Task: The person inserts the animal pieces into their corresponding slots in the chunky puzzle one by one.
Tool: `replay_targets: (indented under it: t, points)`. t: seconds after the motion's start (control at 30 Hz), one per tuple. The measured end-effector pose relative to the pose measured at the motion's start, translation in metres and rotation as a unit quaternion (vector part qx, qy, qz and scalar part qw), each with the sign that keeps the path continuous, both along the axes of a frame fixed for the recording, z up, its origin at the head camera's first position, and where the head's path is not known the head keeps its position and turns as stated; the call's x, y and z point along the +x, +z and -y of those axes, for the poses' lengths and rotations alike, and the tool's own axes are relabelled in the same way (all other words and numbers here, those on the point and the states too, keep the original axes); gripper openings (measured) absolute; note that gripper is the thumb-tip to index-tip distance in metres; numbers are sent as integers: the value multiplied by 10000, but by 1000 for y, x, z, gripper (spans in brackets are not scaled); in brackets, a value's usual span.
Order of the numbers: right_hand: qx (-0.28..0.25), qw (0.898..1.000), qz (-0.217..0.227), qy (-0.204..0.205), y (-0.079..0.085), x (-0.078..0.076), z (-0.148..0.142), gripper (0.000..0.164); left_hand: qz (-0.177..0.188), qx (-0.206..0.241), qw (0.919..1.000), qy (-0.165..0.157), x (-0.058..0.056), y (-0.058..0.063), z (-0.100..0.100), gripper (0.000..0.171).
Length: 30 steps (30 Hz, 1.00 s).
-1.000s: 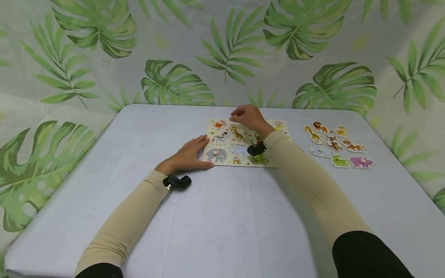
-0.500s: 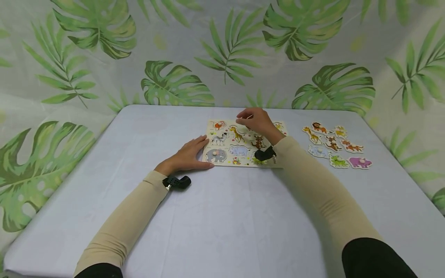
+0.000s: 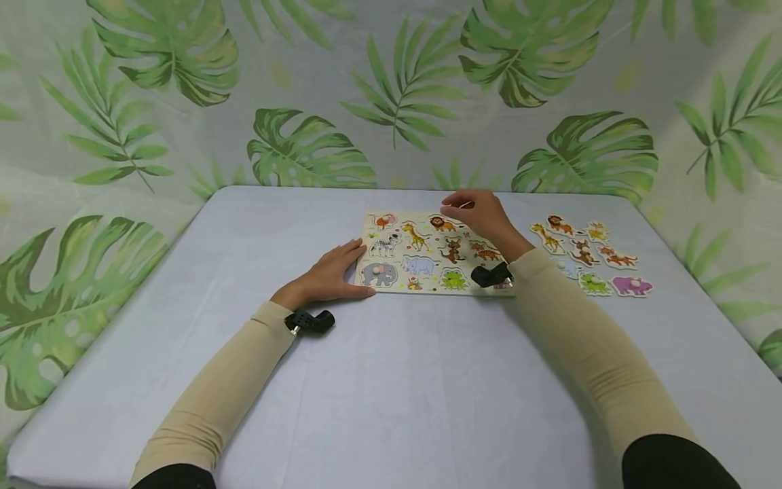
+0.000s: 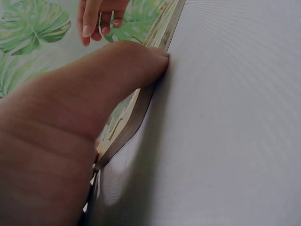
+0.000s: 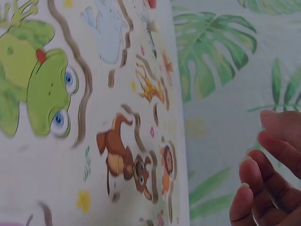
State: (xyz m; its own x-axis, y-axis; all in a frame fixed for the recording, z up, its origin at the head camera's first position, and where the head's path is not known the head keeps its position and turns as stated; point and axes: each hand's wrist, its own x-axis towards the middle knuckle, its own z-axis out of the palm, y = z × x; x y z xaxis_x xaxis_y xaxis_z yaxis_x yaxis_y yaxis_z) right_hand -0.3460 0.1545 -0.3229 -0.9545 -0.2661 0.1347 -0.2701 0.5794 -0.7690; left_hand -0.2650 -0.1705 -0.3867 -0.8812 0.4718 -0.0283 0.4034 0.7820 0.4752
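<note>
A wooden animal puzzle board (image 3: 403,280) lies on the table with printed animals in cut outlines. My left hand (image 3: 330,273) rests at its left side, fingers spread along the edge; the thumb (image 4: 146,63) touches the front left corner. An elephant piece (image 3: 379,274) with a knob sits in the board's front left recess. My right hand (image 3: 482,216) is over the board's far right part, holding nothing, its fingers (image 5: 249,174) loosely bent. The lion picture (image 3: 442,223), kangaroo picture (image 3: 453,250) and frog picture (image 5: 35,80) show bare outlines.
Right of the board lie several loose animal pieces, among them a lion piece (image 3: 559,225), a giraffe piece (image 3: 547,239), a frog piece (image 3: 594,284) and a purple hippo piece (image 3: 632,286). A leaf-patterned cloth (image 3: 305,146) hangs behind the white table (image 3: 391,380).
My right hand has moved rightward over the board, uncovering the lion, kangaroo and tiger pictures. The left hand stays in place at the board's edge.
</note>
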Motion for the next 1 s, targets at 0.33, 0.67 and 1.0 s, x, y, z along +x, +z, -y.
replay_targets:
  t: [0.33,0.67,1.0]
  points:
    - [-46,9998,-52,-180,-4,3,-31,37,-25,49,10000,-26,1,0,0,101]
    - [26,9988,-70,-477,-6,8,-65,44,-70,46,10000,-17,0,0,0,100]
    - [-150,9965,-119,-811,-5,11,-89,53,20,13,10000,25,1,1,0,100]
